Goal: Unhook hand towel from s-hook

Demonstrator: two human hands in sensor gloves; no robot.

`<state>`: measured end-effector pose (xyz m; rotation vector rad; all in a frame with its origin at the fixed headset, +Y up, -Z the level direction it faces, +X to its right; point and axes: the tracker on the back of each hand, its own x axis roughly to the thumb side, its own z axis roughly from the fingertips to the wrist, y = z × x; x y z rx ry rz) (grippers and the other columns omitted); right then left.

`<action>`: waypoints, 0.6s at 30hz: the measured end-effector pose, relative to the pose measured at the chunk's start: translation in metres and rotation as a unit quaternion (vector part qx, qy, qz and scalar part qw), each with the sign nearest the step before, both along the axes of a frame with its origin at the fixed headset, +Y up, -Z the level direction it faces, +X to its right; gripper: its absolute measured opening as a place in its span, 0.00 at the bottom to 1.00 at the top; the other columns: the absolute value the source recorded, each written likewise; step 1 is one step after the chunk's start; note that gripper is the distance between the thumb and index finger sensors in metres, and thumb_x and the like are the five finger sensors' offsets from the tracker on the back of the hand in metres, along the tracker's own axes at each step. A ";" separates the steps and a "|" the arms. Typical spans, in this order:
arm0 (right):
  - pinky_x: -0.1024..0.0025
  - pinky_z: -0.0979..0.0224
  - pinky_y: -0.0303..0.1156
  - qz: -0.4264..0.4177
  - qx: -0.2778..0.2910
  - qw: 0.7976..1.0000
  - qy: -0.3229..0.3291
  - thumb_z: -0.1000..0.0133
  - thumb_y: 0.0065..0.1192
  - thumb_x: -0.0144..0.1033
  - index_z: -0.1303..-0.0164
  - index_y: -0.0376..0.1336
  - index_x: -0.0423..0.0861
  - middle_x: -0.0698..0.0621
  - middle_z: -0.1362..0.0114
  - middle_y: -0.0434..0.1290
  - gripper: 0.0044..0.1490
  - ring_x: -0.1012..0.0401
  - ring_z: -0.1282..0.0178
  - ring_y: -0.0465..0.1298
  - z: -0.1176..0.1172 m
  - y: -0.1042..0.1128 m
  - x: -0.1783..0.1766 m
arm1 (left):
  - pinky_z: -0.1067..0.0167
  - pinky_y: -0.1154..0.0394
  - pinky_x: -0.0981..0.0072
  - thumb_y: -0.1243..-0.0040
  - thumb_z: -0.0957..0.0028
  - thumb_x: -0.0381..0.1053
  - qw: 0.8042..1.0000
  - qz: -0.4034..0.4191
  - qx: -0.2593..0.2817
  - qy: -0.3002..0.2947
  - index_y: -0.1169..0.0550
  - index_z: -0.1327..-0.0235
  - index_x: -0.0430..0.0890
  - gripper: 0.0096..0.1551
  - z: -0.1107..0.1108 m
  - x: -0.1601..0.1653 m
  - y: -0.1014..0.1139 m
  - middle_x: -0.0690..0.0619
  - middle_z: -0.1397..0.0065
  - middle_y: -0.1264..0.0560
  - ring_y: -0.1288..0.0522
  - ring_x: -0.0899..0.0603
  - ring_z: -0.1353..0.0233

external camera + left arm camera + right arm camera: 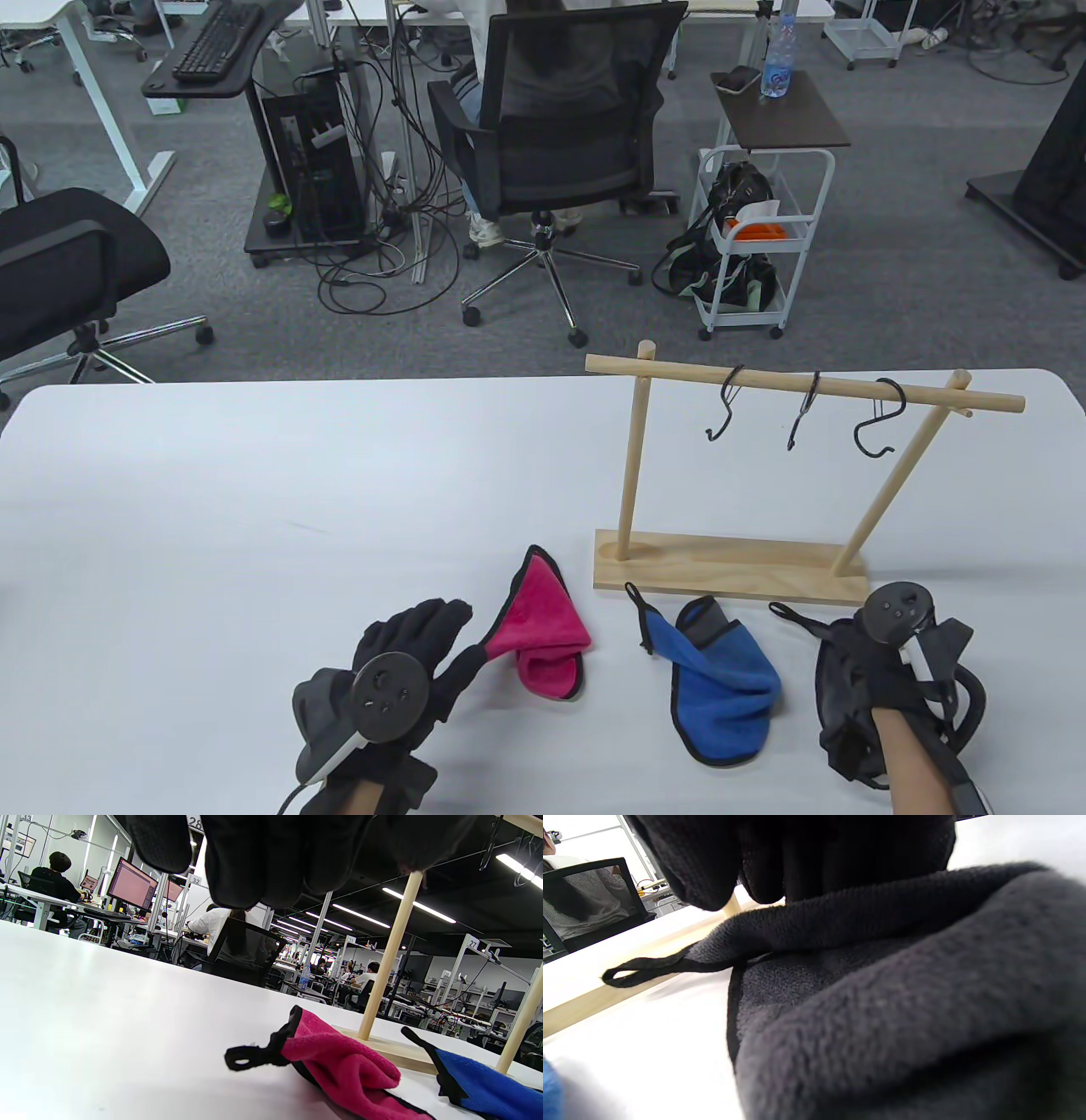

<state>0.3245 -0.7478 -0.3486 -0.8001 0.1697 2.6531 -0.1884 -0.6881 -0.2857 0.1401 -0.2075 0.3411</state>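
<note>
The wooden rack (pixel 806 386) stands at the back right of the white table (pixel 254 509) with three black S-hooks (pixel 802 416) on its rod, all bare. A pink towel (pixel 543 637) lies in front of the rack base, its black loop flat on the table in the left wrist view (pixel 250 1056). A blue towel (pixel 721 688) lies to its right. My left hand (pixel 424 628) hovers open just left of the pink towel, fingers spread. My right hand (pixel 887 679) lies on a dark grey towel (pixel 836 671) and grips its fold (pixel 903 1005); that towel's loop (pixel 640 969) rests on the table.
The rack's flat wooden base (pixel 730 573) sits just behind the towels. The table's far edge runs behind the rack. Office chairs (pixel 560 127) and a white cart (pixel 764 246) stand on the floor beyond it.
</note>
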 end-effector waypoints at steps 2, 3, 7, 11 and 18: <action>0.47 0.26 0.68 0.000 0.006 1.000 0.000 0.33 0.64 0.46 0.20 0.61 0.47 0.38 0.24 0.70 0.33 0.44 0.31 0.76 0.001 0.003 -0.001 | 0.23 0.36 0.33 0.50 0.38 0.69 1.000 0.000 0.000 0.000 0.30 0.20 0.55 0.35 0.000 0.000 0.000 0.46 0.18 0.28 0.28 0.36 0.20; 0.47 0.26 0.68 0.000 0.009 1.000 0.001 0.33 0.64 0.46 0.20 0.61 0.47 0.38 0.24 0.70 0.33 0.44 0.31 0.76 0.002 0.004 -0.002 | 0.23 0.36 0.33 0.50 0.38 0.69 1.000 0.000 0.000 0.000 0.30 0.21 0.55 0.35 0.000 0.000 0.000 0.46 0.18 0.28 0.28 0.36 0.20; 0.47 0.26 0.68 0.001 0.023 1.000 0.006 0.33 0.64 0.46 0.20 0.61 0.47 0.38 0.24 0.70 0.33 0.44 0.32 0.76 0.003 0.014 -0.005 | 0.23 0.36 0.33 0.50 0.38 0.69 1.000 0.000 0.000 0.000 0.30 0.21 0.55 0.35 0.000 0.000 0.000 0.46 0.18 0.29 0.28 0.36 0.20; 0.47 0.26 0.68 0.007 0.038 0.999 0.018 0.33 0.64 0.46 0.20 0.61 0.47 0.38 0.24 0.71 0.33 0.44 0.32 0.76 0.006 0.026 -0.013 | 0.23 0.36 0.33 0.50 0.38 0.69 1.000 0.002 -0.002 -0.005 0.30 0.21 0.55 0.35 0.000 0.001 -0.001 0.46 0.18 0.28 0.28 0.36 0.20; 0.47 0.26 0.68 0.015 0.069 0.996 0.052 0.33 0.64 0.46 0.20 0.61 0.47 0.38 0.24 0.70 0.33 0.44 0.32 0.76 0.008 0.049 -0.035 | 0.23 0.36 0.33 0.50 0.38 0.69 1.000 0.005 -0.001 -0.007 0.30 0.21 0.55 0.35 0.001 0.002 -0.001 0.47 0.18 0.28 0.28 0.36 0.20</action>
